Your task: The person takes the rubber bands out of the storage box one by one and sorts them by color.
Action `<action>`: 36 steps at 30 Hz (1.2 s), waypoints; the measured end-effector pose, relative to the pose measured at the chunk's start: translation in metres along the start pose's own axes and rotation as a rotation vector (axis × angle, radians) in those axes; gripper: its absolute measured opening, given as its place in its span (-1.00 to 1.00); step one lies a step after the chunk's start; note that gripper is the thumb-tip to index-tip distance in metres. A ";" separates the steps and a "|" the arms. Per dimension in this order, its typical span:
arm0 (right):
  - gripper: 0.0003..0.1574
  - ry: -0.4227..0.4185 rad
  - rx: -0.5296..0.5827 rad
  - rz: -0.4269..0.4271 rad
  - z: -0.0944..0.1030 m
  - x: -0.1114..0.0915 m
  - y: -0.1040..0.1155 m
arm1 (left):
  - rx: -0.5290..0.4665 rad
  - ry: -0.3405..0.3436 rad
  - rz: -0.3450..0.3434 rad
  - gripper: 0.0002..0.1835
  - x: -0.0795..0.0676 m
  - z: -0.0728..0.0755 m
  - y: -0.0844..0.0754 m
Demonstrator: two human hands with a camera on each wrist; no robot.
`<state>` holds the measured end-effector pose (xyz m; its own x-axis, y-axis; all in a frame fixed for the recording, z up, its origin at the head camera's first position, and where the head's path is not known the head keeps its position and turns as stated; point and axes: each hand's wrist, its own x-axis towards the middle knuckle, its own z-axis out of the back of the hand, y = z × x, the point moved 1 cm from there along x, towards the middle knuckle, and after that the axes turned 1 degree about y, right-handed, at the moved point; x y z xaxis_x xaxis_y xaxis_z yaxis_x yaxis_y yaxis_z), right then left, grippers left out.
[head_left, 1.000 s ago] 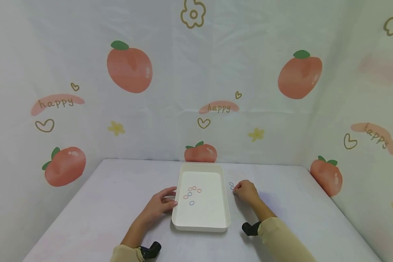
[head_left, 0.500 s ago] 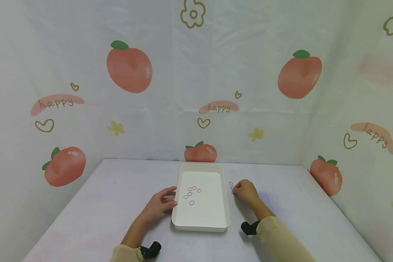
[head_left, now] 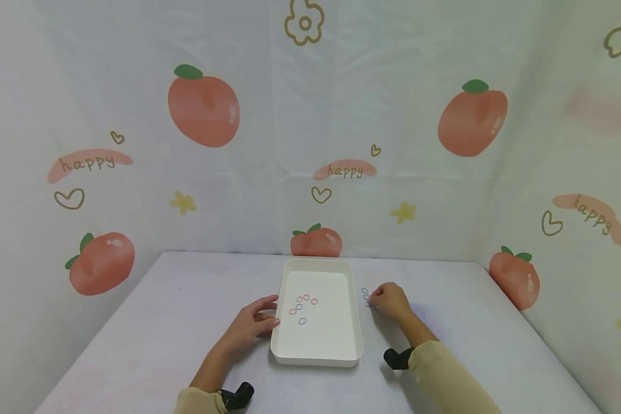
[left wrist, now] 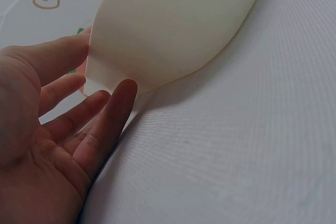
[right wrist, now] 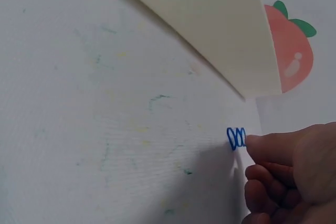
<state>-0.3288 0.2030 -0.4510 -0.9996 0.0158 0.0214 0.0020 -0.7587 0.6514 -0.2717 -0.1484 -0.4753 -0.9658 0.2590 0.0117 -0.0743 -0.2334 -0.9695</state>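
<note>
A white rectangular tray (head_left: 336, 330) lies on the table in the head view. Inside it are several small red rings (head_left: 306, 298) and a pair of blue rings (head_left: 302, 321). My left hand (head_left: 247, 325) rests against the tray's left side, thumb and fingertips at the wall (left wrist: 173, 30), fingers relaxed. To the tray's right, three blue rings (head_left: 364, 291) stand in a row on the table. My right hand (head_left: 390, 301) has its fingers curled and pinches the nearest blue ring at its fingertips; the other rings (right wrist: 231, 139) show beside them.
A white cloth covers the table (head_left: 150, 345), with faint coloured marks in the right wrist view. Behind and at both sides hangs a white curtain (head_left: 269, 144) printed with peaches. Each wrist carries a black camera mount (head_left: 397, 359).
Hardly anything differs. My right wrist shifts slightly while its fingertips stay at the nearest blue ring; my left hand and the tray keep their places.
</note>
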 end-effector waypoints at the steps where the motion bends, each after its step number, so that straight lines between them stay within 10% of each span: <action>1: -0.87 -0.005 0.005 0.000 0.000 0.001 0.000 | 0.003 0.002 -0.005 -0.34 0.000 0.000 0.000; 36: -0.93 -0.037 0.384 0.019 -0.007 0.012 0.056 | -0.008 0.002 0.008 -0.33 0.001 -0.001 -0.001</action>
<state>-0.3411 0.1560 -0.4195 -0.9977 0.0327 0.0587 0.0371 -0.4599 0.8872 -0.2727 -0.1469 -0.4744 -0.9659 0.2588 0.0037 -0.0649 -0.2283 -0.9714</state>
